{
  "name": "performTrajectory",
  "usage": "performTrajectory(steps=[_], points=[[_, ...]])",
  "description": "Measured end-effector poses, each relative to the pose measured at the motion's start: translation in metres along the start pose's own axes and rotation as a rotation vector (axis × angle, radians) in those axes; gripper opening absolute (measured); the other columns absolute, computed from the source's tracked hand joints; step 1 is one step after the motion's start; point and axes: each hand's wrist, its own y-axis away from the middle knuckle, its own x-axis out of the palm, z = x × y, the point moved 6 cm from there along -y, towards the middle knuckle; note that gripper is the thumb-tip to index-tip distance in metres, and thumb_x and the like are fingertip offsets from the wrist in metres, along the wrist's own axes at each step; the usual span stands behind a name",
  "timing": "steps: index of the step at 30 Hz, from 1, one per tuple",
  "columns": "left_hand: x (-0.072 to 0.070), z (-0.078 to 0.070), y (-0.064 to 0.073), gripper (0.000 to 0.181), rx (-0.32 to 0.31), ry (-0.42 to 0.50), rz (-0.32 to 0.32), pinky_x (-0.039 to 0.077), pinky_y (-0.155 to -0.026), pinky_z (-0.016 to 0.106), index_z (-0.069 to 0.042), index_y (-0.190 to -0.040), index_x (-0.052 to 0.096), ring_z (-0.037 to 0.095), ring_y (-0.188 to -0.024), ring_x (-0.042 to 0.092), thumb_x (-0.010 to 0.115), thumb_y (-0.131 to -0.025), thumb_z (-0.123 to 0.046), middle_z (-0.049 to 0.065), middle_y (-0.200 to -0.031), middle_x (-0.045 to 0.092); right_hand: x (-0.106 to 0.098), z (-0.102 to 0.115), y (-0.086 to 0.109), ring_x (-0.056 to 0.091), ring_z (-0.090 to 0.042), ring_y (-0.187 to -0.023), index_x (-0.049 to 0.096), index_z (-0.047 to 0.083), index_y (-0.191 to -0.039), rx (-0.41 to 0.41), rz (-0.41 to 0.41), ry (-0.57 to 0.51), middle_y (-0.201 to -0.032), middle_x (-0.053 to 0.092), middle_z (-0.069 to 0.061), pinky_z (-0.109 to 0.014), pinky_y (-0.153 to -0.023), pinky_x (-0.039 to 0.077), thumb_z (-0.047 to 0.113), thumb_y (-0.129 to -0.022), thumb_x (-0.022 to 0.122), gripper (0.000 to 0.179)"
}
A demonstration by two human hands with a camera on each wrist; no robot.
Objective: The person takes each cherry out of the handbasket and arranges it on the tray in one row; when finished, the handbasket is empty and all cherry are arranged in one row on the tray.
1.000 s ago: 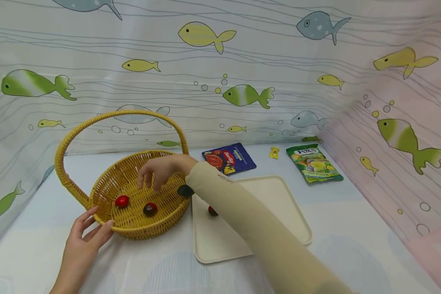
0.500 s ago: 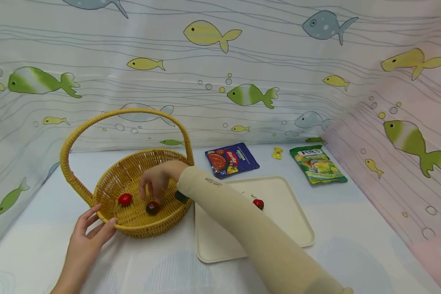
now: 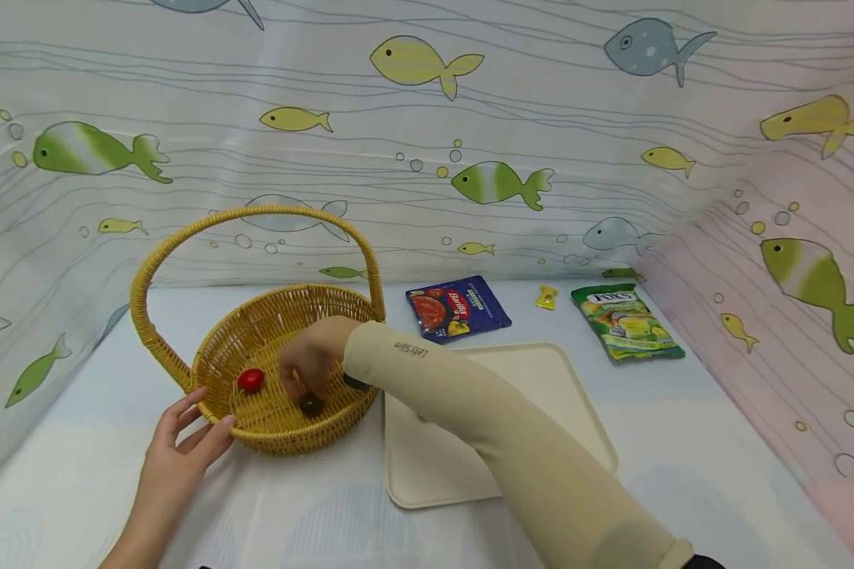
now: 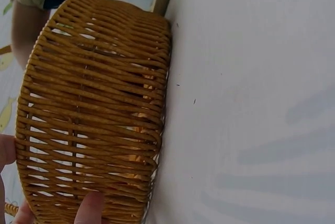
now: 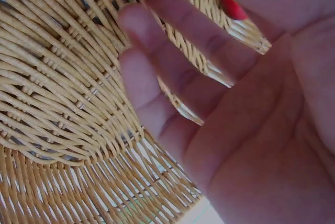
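A yellow wicker basket (image 3: 292, 442) with a tall arched handle stands on the left of the table. My left hand (image 3: 178, 458) grips its near-left rim; in the left wrist view one fingertip (image 4: 90, 209) presses the outer wall. Inside the basket, my right hand (image 3: 315, 357) reaches down with bent fingers at a dark red round fruit (image 3: 311, 405). The fingers partly cover that fruit, and I cannot tell whether they pinch it. A bright red oval fruit (image 3: 251, 380) lies to its left, and the right wrist view catches part of this red fruit (image 5: 232, 7) beyond the fingers.
A cream tray (image 3: 427, 491) lies right of the basket, partly under the right sleeve (image 3: 470, 403). Behind it are a blue Barilla pouch (image 3: 459, 308), a small yellow wrapped sweet (image 3: 546, 297) and a green Fox's bag (image 3: 626, 322). A fish-print curtain (image 3: 413, 158) backs the table.
My right hand has lowered onto the dark red fruit. The right sleeve shifted and now hides the stemmed cherry seen on the tray half a second ago. My left hand stays on the rim.
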Motion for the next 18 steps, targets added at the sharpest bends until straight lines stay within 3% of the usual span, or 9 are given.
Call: performTrajectory(steps=[3,10,13,18], points=[[0.001,-0.001,0.0,0.067,0.016,0.022,0.008,0.053,-0.071,0.015,-0.015,-0.144,0.026,-0.009,-0.092,0.047,0.065,-0.089,-0.017,0.025,-0.142,0.012,0.003,-0.001,0.0,0.049,-0.007,-0.097,0.067,0.03,-0.102,0.041,0.01,0.028,-0.104,0.056,0.015,-0.024,-0.078,0.047,0.007,-0.078,0.076,0.034],[0.001,-0.003,0.0,0.068,0.042,0.01,0.023,0.052,-0.071,0.014,-0.013,-0.145,0.025,-0.01,-0.092,0.047,0.064,-0.09,-0.017,0.026,-0.142,0.011,0.005,0.007,-0.003,0.051,-0.01,-0.09,0.065,0.03,-0.102,0.051,0.056,0.111,-0.105,0.054,0.015,-0.024,-0.074,0.048,0.006,-0.078,0.075,0.036],[0.0,-0.003,0.002,0.068,0.041,0.007,0.026,0.052,-0.072,0.014,-0.013,-0.145,0.024,-0.009,-0.093,0.047,0.063,-0.09,-0.017,0.026,-0.142,0.011,0.004,0.011,-0.004,0.053,-0.012,-0.086,0.065,0.027,-0.105,0.011,0.067,0.096,-0.104,0.057,0.01,-0.024,-0.075,0.049,0.004,-0.078,0.074,0.035],[0.0,-0.004,0.001,0.068,0.034,-0.011,0.022,0.052,-0.072,0.015,-0.013,-0.146,0.024,-0.01,-0.094,0.045,0.063,-0.091,-0.019,0.026,-0.143,0.012,-0.004,0.018,0.006,0.053,-0.011,-0.084,0.065,0.018,-0.104,-0.104,0.007,0.034,-0.101,0.06,0.002,-0.028,-0.075,0.052,0.0,-0.078,0.073,0.032]])
